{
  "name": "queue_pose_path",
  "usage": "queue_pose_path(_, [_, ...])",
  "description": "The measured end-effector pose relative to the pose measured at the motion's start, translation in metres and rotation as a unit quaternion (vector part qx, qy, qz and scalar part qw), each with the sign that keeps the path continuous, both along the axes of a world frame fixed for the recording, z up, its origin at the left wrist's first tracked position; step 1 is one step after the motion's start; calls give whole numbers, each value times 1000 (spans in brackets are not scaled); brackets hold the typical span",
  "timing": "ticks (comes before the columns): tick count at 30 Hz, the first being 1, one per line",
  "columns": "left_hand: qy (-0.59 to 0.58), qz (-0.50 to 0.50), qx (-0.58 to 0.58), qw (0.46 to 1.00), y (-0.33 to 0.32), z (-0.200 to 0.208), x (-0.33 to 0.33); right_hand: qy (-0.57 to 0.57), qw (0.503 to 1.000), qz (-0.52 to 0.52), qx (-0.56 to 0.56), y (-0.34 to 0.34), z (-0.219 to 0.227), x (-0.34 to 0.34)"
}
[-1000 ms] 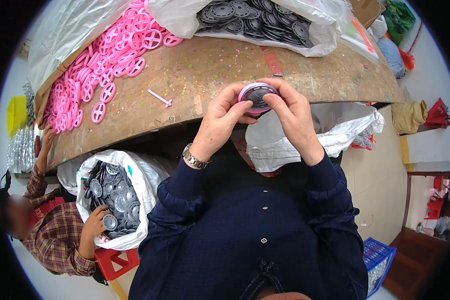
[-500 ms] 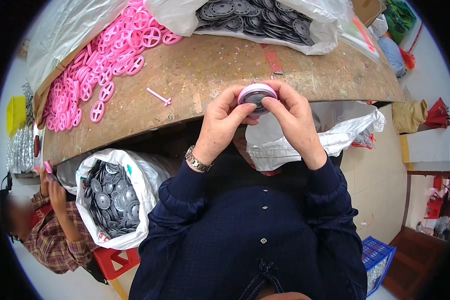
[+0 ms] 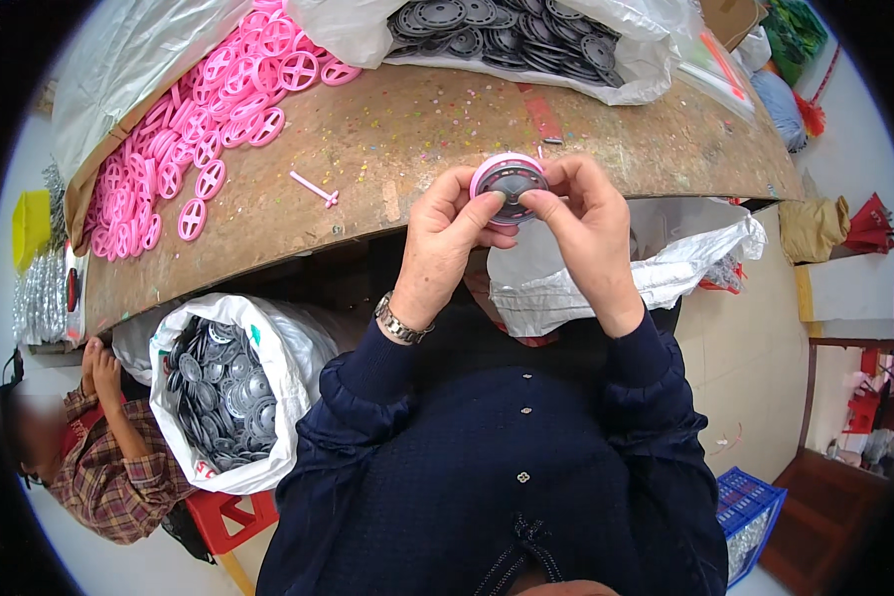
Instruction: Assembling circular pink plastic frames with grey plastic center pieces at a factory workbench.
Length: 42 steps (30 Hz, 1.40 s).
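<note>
Both of my hands hold a dark grey plastic disc point(image 3: 516, 185) set against a pink plastic ring point(image 3: 508, 157), just off the table's near edge. My left hand point(image 3: 443, 224) grips the left side, its thumb pressing on the disc's lower face. On the right side, my right hand point(image 3: 591, 226) has its thumb on the same face and its fingers behind the rim. The pink ring shows along the disc's upper and left edge; its far side is hidden. A small bit of pink also shows beside my right fingertips.
Pink spoked wheels point(image 3: 209, 179) are heaped on the brown table point(image 3: 397, 139), near a loose pink stick point(image 3: 314, 189). Dark discs point(image 3: 512, 32) fill a bag at the back; grey discs point(image 3: 223, 389) fill a white sack at lower left. A co-worker point(image 3: 119, 457) sits at far left.
The disc and ring have tilted, so more of the disc's grey face shows. My hands keep their grip nearly in place. The co-worker's hands have shifted, and the pink piece there no longer shows.
</note>
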State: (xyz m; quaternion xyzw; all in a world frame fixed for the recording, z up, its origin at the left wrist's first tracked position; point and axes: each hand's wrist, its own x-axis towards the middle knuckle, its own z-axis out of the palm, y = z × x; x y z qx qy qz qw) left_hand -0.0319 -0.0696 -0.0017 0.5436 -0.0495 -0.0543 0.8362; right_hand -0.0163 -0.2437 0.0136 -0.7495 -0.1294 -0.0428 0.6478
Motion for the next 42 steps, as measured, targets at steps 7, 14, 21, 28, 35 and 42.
queue_pose_path(7, [31,-30,-47,998,10,-1,3,243,898,146,336,-22,-8,13])
queue_pose_path(14, [-415,135,453,778,22,5,5,291,874,161,353,-22,-4,12])
queue_pose_path(21, [-462,155,448,750,23,-4,6,336,865,184,324,-21,-16,11])
queue_pose_path(28, [-114,29,219,968,12,-1,-2,211,929,100,288,-10,-16,10])
queue_pose_path(35, [40,-93,31,994,11,8,-6,39,990,51,122,-5,-5,3])
queue_pose_path(42, [-1,-49,49,998,6,6,-7,26,993,57,97,2,4,-4])
